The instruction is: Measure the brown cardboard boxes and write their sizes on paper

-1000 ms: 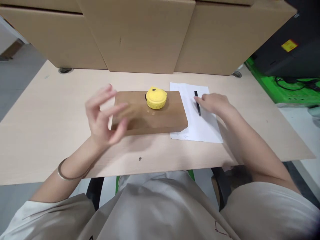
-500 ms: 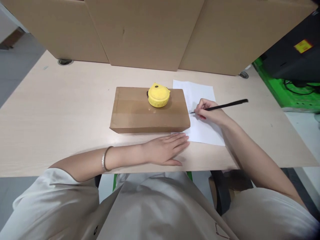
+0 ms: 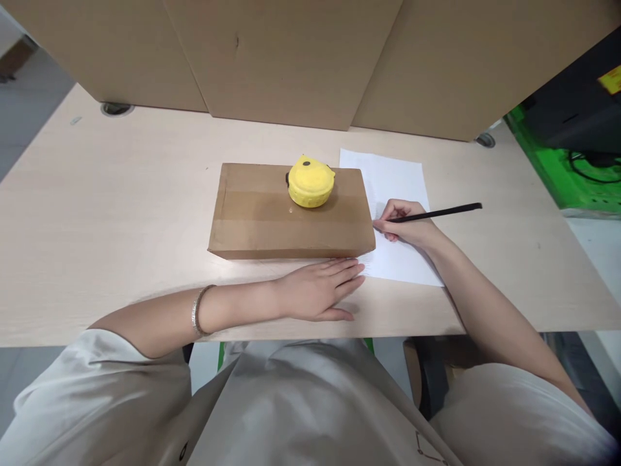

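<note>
A flat brown cardboard box (image 3: 272, 217) lies in the middle of the desk. On its far right part sits a round yellow tape measure (image 3: 310, 182). A white sheet of paper (image 3: 402, 259) lies just right of the box. My right hand (image 3: 406, 224) is closed round a black pen (image 3: 444, 211), whose tip touches the paper next to the box. My left hand (image 3: 320, 290) lies flat on the desk in front of the box, fingers stretched out toward the paper's near corner. A bracelet circles the left wrist.
The light wooden desk (image 3: 97, 213) is backed by tall cardboard panels (image 3: 281, 58). A green and black machine (image 3: 572, 136) stands off the desk at the right. A cable hole (image 3: 115, 108) sits at the far left of the desk.
My left hand came down from in front of the box to lie flat on the desk. My right hand picked the pen up off the paper and set its tip to the sheet.
</note>
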`<action>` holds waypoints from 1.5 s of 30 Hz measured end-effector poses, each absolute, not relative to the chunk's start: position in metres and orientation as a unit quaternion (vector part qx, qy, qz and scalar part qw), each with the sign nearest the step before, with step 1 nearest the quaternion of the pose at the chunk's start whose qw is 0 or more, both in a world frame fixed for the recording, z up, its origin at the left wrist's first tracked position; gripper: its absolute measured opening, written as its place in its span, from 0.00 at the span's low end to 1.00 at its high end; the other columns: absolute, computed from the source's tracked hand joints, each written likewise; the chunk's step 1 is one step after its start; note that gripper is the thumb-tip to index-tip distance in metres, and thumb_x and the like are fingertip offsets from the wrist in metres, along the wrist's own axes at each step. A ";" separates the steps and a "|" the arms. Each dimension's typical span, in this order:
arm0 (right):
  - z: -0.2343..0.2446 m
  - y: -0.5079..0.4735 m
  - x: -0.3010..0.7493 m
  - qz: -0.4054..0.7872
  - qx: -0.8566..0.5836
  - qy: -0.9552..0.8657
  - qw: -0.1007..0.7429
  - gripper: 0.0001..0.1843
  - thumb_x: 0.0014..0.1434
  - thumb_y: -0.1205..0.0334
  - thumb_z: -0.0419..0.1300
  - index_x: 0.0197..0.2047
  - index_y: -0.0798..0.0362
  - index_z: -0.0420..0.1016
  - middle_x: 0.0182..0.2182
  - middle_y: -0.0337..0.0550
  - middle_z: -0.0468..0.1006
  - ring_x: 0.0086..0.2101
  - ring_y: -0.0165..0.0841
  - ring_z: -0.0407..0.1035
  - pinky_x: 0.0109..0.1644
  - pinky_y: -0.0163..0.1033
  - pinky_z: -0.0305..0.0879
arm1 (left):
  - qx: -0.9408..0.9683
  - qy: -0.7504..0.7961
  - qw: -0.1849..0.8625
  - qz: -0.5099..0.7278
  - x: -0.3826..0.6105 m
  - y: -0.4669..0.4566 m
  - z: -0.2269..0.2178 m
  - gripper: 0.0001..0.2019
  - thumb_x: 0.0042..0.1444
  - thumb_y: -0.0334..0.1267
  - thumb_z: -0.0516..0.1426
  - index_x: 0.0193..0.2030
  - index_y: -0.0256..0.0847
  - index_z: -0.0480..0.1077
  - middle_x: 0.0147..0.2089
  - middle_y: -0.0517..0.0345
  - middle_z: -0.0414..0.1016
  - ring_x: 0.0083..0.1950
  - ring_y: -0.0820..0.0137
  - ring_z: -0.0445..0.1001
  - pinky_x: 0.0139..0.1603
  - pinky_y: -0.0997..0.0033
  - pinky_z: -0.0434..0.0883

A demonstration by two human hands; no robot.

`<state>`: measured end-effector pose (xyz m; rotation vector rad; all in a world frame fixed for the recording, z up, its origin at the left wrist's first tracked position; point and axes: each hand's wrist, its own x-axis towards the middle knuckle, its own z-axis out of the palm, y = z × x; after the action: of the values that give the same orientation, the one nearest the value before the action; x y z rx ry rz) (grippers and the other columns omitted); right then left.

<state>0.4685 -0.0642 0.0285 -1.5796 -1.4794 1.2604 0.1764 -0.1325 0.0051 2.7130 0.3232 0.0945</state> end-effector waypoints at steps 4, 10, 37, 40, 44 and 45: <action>0.029 -0.065 0.466 0.474 -0.608 -0.558 0.307 0.31 0.40 0.46 0.87 0.24 0.51 0.70 0.16 0.39 0.71 0.18 0.24 0.63 0.22 0.31 0.58 | 0.972 0.115 0.199 0.049 0.177 -0.132 0.003 0.42 0.83 0.61 0.50 0.84 0.21 0.63 0.88 0.27 0.60 0.92 0.47 0.57 0.92 0.50 0.60; 0.029 -0.065 0.470 0.443 -0.616 -0.577 0.301 0.29 0.45 0.49 0.86 0.24 0.51 0.69 0.18 0.38 0.69 0.20 0.23 0.57 0.23 0.32 0.50 | 0.977 0.108 0.176 0.046 0.176 -0.131 0.002 0.42 0.83 0.61 0.47 0.84 0.22 0.63 0.88 0.27 0.60 0.92 0.46 0.58 0.91 0.48 0.62; 0.023 -0.067 0.474 0.433 -0.620 -0.589 0.286 0.28 0.47 0.50 0.84 0.24 0.50 0.68 0.17 0.38 0.69 0.19 0.25 0.58 0.23 0.34 0.51 | 0.978 0.099 0.173 0.060 0.176 -0.132 -0.002 0.42 0.83 0.60 0.50 0.83 0.20 0.64 0.87 0.25 0.60 0.91 0.44 0.60 0.91 0.48 0.64; 0.023 -0.067 0.476 0.425 -0.618 -0.594 0.291 0.32 0.46 0.48 0.85 0.24 0.50 0.65 0.18 0.37 0.68 0.18 0.24 0.57 0.22 0.34 0.51 | 0.976 0.098 0.182 0.067 0.176 -0.131 -0.003 0.42 0.82 0.59 0.51 0.83 0.20 0.63 0.87 0.25 0.61 0.91 0.44 0.59 0.91 0.47 0.63; 0.027 -0.070 0.474 0.450 -0.591 -0.601 0.296 0.35 0.47 0.37 0.86 0.26 0.49 0.68 0.18 0.39 0.69 0.19 0.26 0.58 0.24 0.36 0.54 | 0.973 0.099 0.193 0.076 0.176 -0.131 -0.003 0.42 0.82 0.59 0.53 0.83 0.20 0.64 0.87 0.25 0.61 0.91 0.45 0.59 0.92 0.48 0.62; 0.028 -0.070 0.474 0.453 -0.588 -0.603 0.291 0.34 0.47 0.37 0.86 0.26 0.49 0.70 0.18 0.39 0.70 0.20 0.27 0.59 0.25 0.36 0.55 | 0.973 0.100 0.194 0.074 0.176 -0.131 -0.003 0.42 0.82 0.59 0.53 0.83 0.20 0.64 0.87 0.25 0.61 0.91 0.45 0.59 0.92 0.48 0.62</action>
<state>0.4736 -0.0704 0.0281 -1.5690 -1.6075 1.2082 0.1763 -0.1310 -0.0029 2.7291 0.2793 0.2062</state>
